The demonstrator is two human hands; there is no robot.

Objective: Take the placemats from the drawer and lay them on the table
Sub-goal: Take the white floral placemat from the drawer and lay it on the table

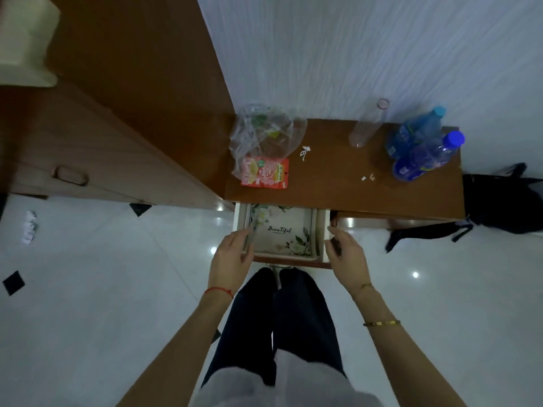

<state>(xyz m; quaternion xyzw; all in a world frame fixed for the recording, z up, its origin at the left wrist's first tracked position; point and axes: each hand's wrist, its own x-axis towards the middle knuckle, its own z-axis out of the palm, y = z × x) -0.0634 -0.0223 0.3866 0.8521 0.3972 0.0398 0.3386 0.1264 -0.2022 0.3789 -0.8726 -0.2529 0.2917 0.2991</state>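
Observation:
The white drawer [326, 230] under the brown table [338, 177] is pulled open towards me. Inside lies a cream placemat [283, 230] with green floral corners and the word "Beautiful". My left hand [232, 259] hovers at the drawer's near left corner, fingers apart, fingertips over the placemat's left edge. At the drawer's right wall is my right hand [346, 257], fingers loosely curled near the rim. Neither hand clearly grips anything.
On the table stand a clear plastic bag [264, 133], a red snack packet [266, 173], an empty clear bottle [368, 124] and blue bottles [423, 151]. A wooden cabinet [88, 148] is at left, a black bag [499, 207] on the floor at right.

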